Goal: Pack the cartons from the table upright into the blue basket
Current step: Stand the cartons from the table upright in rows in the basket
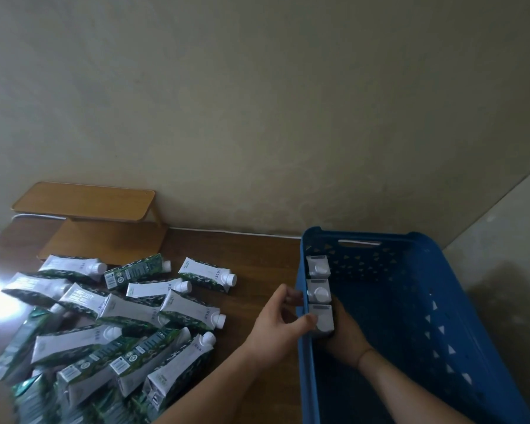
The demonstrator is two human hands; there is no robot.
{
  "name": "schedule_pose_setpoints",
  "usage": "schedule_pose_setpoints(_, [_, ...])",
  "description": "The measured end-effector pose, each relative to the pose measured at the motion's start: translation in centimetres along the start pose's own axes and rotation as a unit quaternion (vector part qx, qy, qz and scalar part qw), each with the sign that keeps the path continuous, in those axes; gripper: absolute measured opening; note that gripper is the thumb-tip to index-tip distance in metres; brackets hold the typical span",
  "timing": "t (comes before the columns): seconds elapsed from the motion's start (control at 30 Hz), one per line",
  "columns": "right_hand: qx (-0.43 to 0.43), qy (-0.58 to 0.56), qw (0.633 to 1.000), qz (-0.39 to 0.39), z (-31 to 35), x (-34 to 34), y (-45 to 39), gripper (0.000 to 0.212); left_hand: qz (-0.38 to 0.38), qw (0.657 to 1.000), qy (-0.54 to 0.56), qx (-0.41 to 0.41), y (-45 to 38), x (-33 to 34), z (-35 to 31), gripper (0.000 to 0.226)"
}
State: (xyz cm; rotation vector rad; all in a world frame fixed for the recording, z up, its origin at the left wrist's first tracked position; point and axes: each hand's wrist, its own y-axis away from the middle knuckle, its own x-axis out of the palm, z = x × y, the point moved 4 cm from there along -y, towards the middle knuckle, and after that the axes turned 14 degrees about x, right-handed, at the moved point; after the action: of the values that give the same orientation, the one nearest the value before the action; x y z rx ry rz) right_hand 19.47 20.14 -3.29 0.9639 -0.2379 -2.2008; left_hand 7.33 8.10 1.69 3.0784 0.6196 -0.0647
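Observation:
The blue basket (pixel 416 301) stands on the right of the table. Three white-topped cartons stand upright in a row along its left wall: a far carton (pixel 318 266), a middle carton (pixel 318 290) and a near carton (pixel 323 318). My right hand (pixel 344 338) is inside the basket and grips the near carton from its right side. My left hand (pixel 276 322) rests on the basket's left rim, with its thumb pressing on the near carton's top. Several green-and-white cartons (pixel 120 325) lie in a pile on the table at the left.
A wooden two-tier stand (pixel 86 203) sits at the back left of the brown table (pixel 251 264), against the beige wall. A white cable (pixel 227 231) runs along the table's back edge. Most of the basket floor is bare.

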Motion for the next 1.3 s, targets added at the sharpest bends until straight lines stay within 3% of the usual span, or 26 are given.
schedule_pose_setpoints(0.13, [-0.054,-0.013,0.995,0.084,1.9,-0.6,-0.2,0.127,-0.001,1.0,0.008,-0.004,0.0,0.0,0.0,0.037])
schedule_pose_setpoints(0.2, [-0.089,-0.027,0.989,0.116,3.0,-0.6,0.3,0.123,0.002,1.0,0.009,-0.009,-0.1,0.1,0.0,0.035])
schedule_pose_setpoints(0.4, [-0.122,-0.12,0.98,0.103,4.0,0.2,0.9,0.094,-0.008,1.0,0.012,-0.011,0.1,-0.5,-0.3,0.03])
schedule_pose_setpoints(0.5, [-0.114,-0.078,0.981,0.134,4.0,0.0,0.6,0.109,0.003,1.0,0.005,-0.023,0.5,-1.1,-0.7,0.036])
schedule_pose_setpoints(0.57, [-0.105,-0.007,0.983,0.151,3.6,-0.2,0.4,0.125,0.048,0.998,-0.006,-0.039,0.9,-1.7,-0.6,0.046])
schedule_pose_setpoints(0.63, [-0.09,0.072,0.978,0.171,3.2,-0.9,0.3,0.134,0.098,0.99,-0.09,-0.041,1.7,-3.0,-0.2,0.06])
schedule_pose_setpoints(0.7, [-0.061,0.153,0.973,0.159,2.9,-2.0,0.7,0.117,0.103,0.947,-0.303,-0.01,2.7,-5.5,0.8,0.058])
schedule_pose_setpoints(0.77, [-0.047,0.194,0.979,0.051,3.0,-3.5,1.3,0.082,0.08,0.864,-0.496,0.032,3.5,-8.2,1.5,0.043])
schedule_pose_setpoints(0.8, [-0.043,0.184,0.982,-0.025,3.4,-4.3,1.7,0.068,0.077,0.828,-0.555,0.031,3.7,-9.5,1.9,0.047])
schedule_pose_setpoints(0.93, [-0.142,0.072,0.961,-0.226,7.8,-5.2,5.1,0.04,0.152,0.716,-0.675,-0.095,2.6,-13.8,3.2,0.072])
schedule_pose_setpoints(1.0, [-0.225,0.055,0.94,-0.252,11.0,-4.0,7.7,0.031,0.192,0.674,-0.703,-0.123,1.8,-14.7,3.8,0.072])
schedule_pose_setpoints(1.07, [-0.287,0.096,0.925,-0.229,13.6,-2.0,10.0,0.025,0.206,0.658,-0.715,-0.117,1.3,-15.0,3.9,0.071])
schedule_pose_setpoints(1.13, [-0.328,0.156,0.913,-0.187,14.8,0.1,11.2,0.024,0.194,0.669,-0.712,-0.086,1.2,-14.9,3.7,0.07])
schedule_pose_setpoints(1.17, [-0.334,0.176,0.91,-0.174,15.0,1.0,11.5,0.024,0.166,0.697,-0.695,-0.064,1.3,-14.8,3.5,0.07])
schedule_pose_setpoints(1.27, [-0.275,0.168,0.933,-0.163,14.7,2.3,11.3,0.033,-0.009,0.843,-0.534,0.053,2.3,-14.4,2.3,0.067])
schedule_pose_setpoints(1.3, [-0.24,0.152,0.946,-0.158,14.6,2.4,11.1,0.041,-0.066,0.878,-0.463,0.102,2.8,-13.9,1.5,0.066])
